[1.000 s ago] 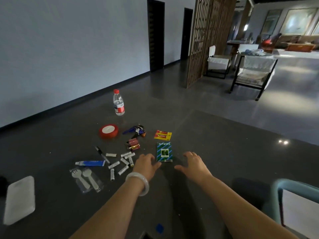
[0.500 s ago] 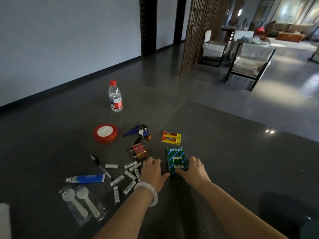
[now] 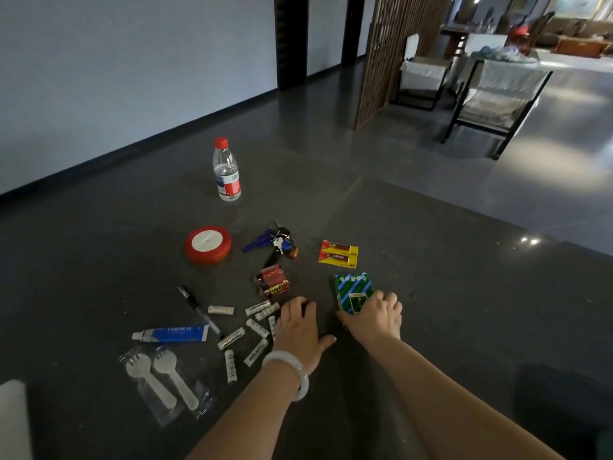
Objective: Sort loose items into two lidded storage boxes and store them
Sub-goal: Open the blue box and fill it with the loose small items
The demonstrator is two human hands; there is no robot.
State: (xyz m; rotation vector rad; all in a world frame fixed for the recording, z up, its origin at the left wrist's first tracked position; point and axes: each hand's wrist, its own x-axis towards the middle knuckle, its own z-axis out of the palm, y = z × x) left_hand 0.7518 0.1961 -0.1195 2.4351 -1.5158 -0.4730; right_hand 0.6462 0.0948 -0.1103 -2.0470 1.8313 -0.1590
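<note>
Right hand (image 3: 374, 313) grips the near end of the striped packet (image 3: 351, 288), fingers curled over it; the packet lies flat on the dark surface (image 3: 447, 293), long axis pointing away from the person; left hand (image 3: 298, 330) rests palm-down, relaxed, holding nothing, beside loose white batteries (image 3: 257, 327).

right hand (image 3: 374, 315) now grips packet (image 3: 351, 287)

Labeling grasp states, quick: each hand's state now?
Left hand: open, flat, holding nothing.
Right hand: grips the green-and-blue striped flat box.
</note>
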